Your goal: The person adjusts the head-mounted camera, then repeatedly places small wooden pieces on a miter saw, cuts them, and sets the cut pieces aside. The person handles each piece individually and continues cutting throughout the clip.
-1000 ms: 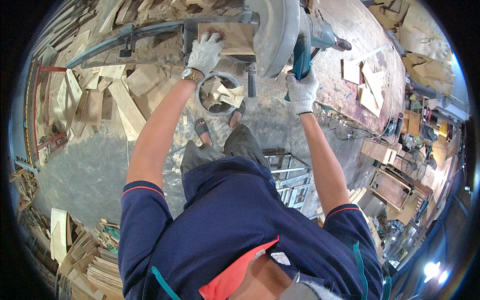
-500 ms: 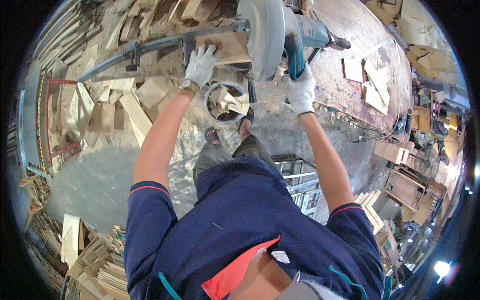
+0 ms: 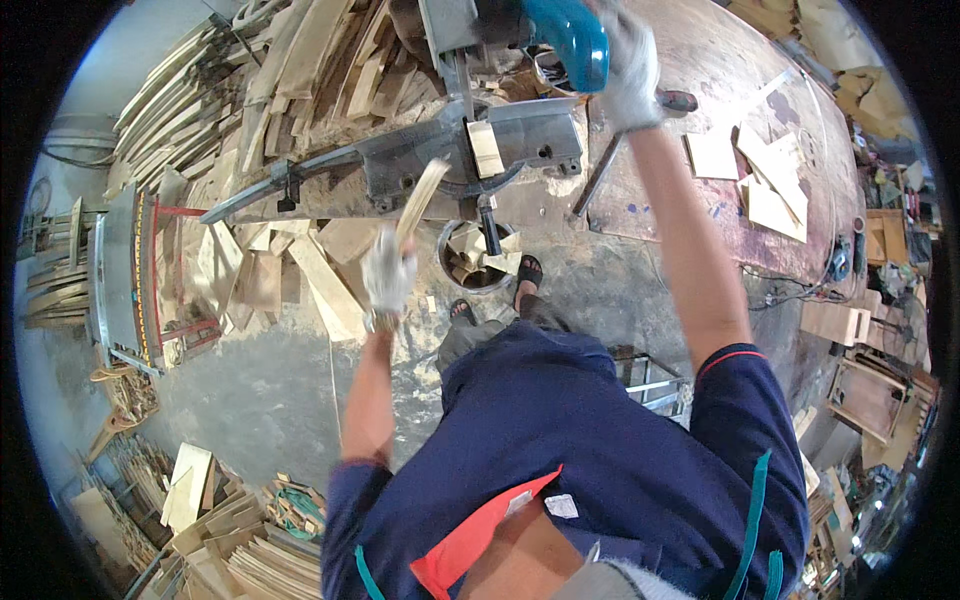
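Observation:
In a white glove, my left hand [image 3: 388, 272] holds a short wooden board [image 3: 424, 196], seen nearly edge-on, in front of the saw base. My right hand [image 3: 632, 72], also gloved and blurred, is closed on the teal handle [image 3: 578, 48] of a miter saw, whose head is raised at the top of the view. On the grey saw base [image 3: 535, 135] lies a small pale wood offcut [image 3: 485, 149], beside the slot. The saw's blade is mostly hidden at the upper edge.
A round bucket [image 3: 444, 262] with wood scraps stands on the floor by my feet. Loose boards [image 3: 325, 285] lie to the left, and long planks [image 3: 310, 65] are stacked behind. Several thin wood pieces [image 3: 775, 190] rest on the worn table [image 3: 650, 195] at right.
The saw head has gone up and away with my right hand. My left hand has drawn the board off the base toward me, and an offcut now shows on the base.

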Action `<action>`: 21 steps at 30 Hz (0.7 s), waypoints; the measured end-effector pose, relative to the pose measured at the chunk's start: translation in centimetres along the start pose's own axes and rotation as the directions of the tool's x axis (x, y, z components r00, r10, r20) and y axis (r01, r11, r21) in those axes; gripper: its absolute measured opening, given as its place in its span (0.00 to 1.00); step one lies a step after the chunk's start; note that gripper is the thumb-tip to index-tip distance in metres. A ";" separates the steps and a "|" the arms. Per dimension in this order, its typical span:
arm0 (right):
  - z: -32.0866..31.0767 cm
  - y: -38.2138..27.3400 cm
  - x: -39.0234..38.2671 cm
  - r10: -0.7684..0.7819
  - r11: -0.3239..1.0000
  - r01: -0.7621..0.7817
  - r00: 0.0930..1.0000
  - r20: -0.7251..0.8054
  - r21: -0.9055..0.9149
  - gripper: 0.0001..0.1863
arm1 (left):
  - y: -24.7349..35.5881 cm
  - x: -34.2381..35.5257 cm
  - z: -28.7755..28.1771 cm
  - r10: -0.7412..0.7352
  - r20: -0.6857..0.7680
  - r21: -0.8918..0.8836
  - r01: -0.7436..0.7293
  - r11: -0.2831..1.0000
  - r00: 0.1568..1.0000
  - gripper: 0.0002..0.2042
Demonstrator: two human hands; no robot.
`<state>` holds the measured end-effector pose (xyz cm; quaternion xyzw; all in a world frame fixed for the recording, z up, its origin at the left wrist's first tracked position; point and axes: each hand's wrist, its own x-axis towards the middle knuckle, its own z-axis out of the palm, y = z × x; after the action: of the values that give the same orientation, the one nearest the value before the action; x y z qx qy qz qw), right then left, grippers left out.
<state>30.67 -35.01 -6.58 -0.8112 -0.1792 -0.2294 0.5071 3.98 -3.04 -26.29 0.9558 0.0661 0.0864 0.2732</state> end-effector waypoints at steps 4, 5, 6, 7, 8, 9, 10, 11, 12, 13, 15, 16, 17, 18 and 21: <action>7.5 7.0 -12.1 0.424 0.890 -0.418 0.906 -0.005 -0.181 0.19 | 1.4 -12.9 1.8 -0.412 -0.235 -0.147 0.387 0.910 0.880 0.17; 9.3 6.1 -14.3 0.624 0.767 -0.557 0.762 0.170 -0.319 0.22 | 0.9 -16.1 2.5 -0.427 -0.347 -0.168 0.392 0.904 0.835 0.17; 10.5 7.5 -16.4 0.526 0.829 -0.424 0.811 0.256 -0.364 0.28 | 2.0 -17.7 2.0 -0.650 -0.228 -0.437 0.520 0.734 0.725 0.18; 11.7 6.1 -16.3 0.565 0.786 -0.381 0.763 0.315 -0.487 0.36 | 3.1 -19.4 1.5 -0.816 -0.054 -0.648 0.602 0.468 0.576 0.18; 13.0 5.4 -16.6 0.586 0.767 -0.372 0.739 0.334 -0.522 0.40 | 3.6 -21.1 1.3 -0.875 -0.049 -0.718 0.592 0.366 0.482 0.19; 14.0 5.0 -16.6 0.600 0.751 -0.356 0.721 0.348 -0.556 0.44 | 3.5 -22.5 1.7 -0.921 -0.036 -0.787 0.557 0.265 0.388 0.20; 14.8 5.4 -16.9 0.588 0.737 -0.257 0.700 0.406 -0.625 0.47 | 3.4 -23.8 2.0 -0.955 -0.011 -0.845 0.507 0.168 0.297 0.20; 15.1 5.6 -17.1 0.576 0.741 -0.227 0.699 0.424 -0.632 0.46 | 3.0 -25.4 2.1 -0.955 -0.026 -0.857 0.486 0.173 0.295 0.21; 15.3 5.6 -17.2 0.559 0.747 -0.193 0.700 0.445 -0.636 0.46 | 2.7 -26.9 2.2 -0.956 -0.042 -0.870 0.460 0.179 0.291 0.21; 15.4 5.7 -17.3 0.545 0.751 -0.163 0.700 0.461 -0.640 0.45 | 2.1 -27.9 2.3 -0.955 -0.058 -0.880 0.436 0.186 0.291 0.22; 14.6 6.0 -18.1 0.574 0.736 -0.166 0.668 0.474 -0.656 0.45 | 1.6 -29.0 2.4 -0.973 -0.027 -0.889 0.441 0.127 0.228 0.19; 13.9 5.7 -18.6 0.583 0.741 -0.178 0.649 0.489 -0.648 0.44 | 1.2 -29.2 2.2 -0.979 -0.008 -0.874 0.474 0.107 0.206 0.19; 13.0 5.5 -18.6 0.585 0.746 -0.185 0.641 0.497 -0.639 0.43 | 1.0 -28.6 2.2 -0.981 0.010 -0.864 0.495 0.088 0.193 0.19; 12.3 5.2 -18.8 0.604 0.758 -0.230 0.601 0.524 -0.610 0.42 | 1.5 -28.2 1.7 -0.976 0.018 -0.872 0.481 0.090 0.216 0.17; 10.2 4.6 -21.1 0.519 0.852 -0.298 0.583 0.625 -0.430 0.39 | 0.9 -28.0 1.3 -0.954 0.027 -0.882 0.456 0.117 0.297 0.17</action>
<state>17.47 -28.98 -25.54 -0.9158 -0.1357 0.2101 0.3144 -22.98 -9.31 -30.54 0.4814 0.5807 0.2297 0.6150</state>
